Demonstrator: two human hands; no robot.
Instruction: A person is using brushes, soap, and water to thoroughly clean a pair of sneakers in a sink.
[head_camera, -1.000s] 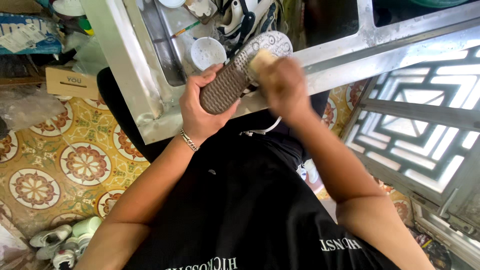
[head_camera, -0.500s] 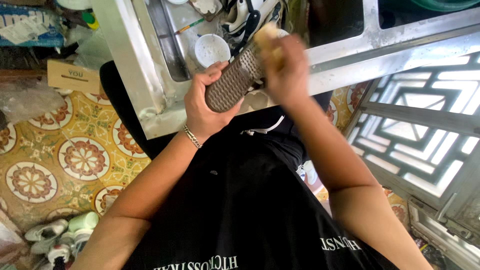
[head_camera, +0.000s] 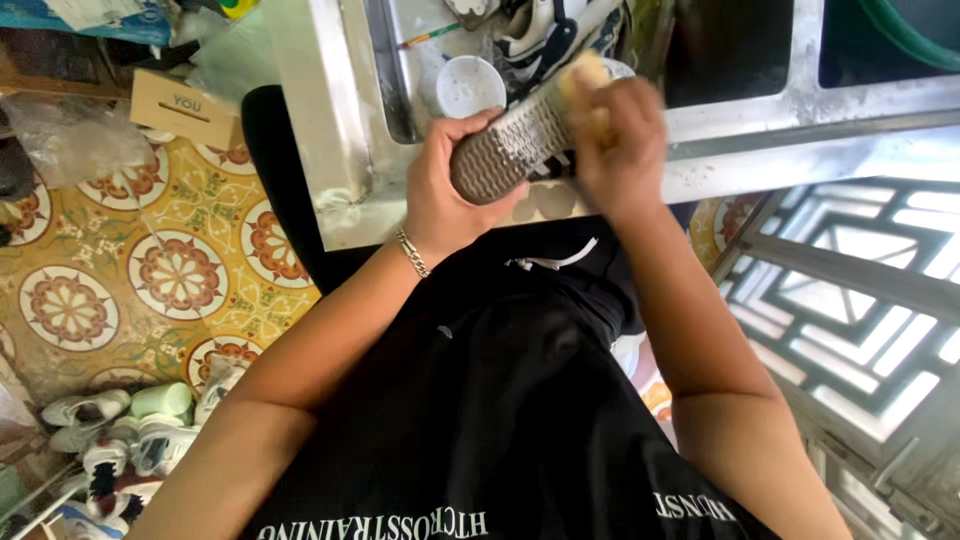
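My left hand (head_camera: 445, 195) grips a shoe (head_camera: 505, 150) with its grey ridged sole turned up, held over the front rim of a steel sink (head_camera: 330, 120). My right hand (head_camera: 615, 140) is blurred and presses a pale yellow brush or sponge (head_camera: 585, 75) against the toe end of the sole. A silver bracelet (head_camera: 412, 252) circles my left wrist. The shoe's upper is hidden under my hands.
Inside the sink lie a round white tub (head_camera: 468, 88) and a white-and-dark sneaker (head_camera: 540, 30). Several shoes (head_camera: 110, 440) are piled on the patterned tile floor at lower left. A cardboard box (head_camera: 185, 108) sits at left; a metal grille (head_camera: 860, 300) at right.
My right hand with the brush has slid along the sole toward the toe. The shoe and both hands have shifted slightly up and toward the sink.
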